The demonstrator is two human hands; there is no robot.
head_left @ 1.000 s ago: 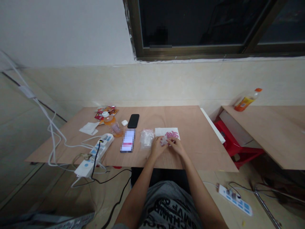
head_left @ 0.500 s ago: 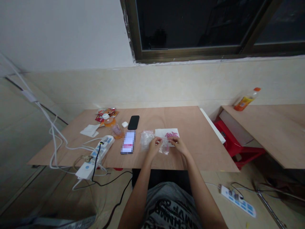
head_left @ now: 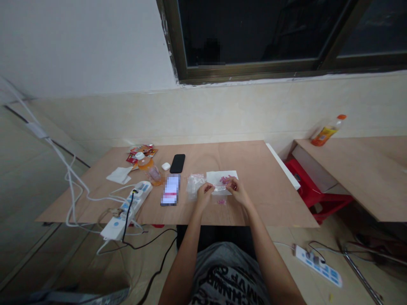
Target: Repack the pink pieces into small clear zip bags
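Observation:
A small clear plastic bag (head_left: 220, 197) hangs between my two hands, with a few small pink pieces (head_left: 221, 202) in its lower part. My left hand (head_left: 205, 193) pinches the bag's top edge on the left. At the right end of that edge, my right hand (head_left: 237, 192) has its fingers closed on it. Just behind the bag lies a white sheet of paper (head_left: 212, 176) bearing a heap of small pink pieces (head_left: 224, 179), partly covered by my right fingers. More clear plastic bags (head_left: 192, 187) lie flat beside my left hand.
Left of the bags are a lit phone (head_left: 171, 189), a black phone (head_left: 177, 163), a small white case (head_left: 165, 166) and an orange drink bottle (head_left: 150, 170). A power strip (head_left: 126, 212) with cables lies across the table's left front edge. Tissue (head_left: 119, 175) and red packets (head_left: 140, 153) lie further back.
The bag now hangs straighter between my hands, and its pink pieces show more plainly at the bottom. My right hand has moved slightly and its fingers are more curled.

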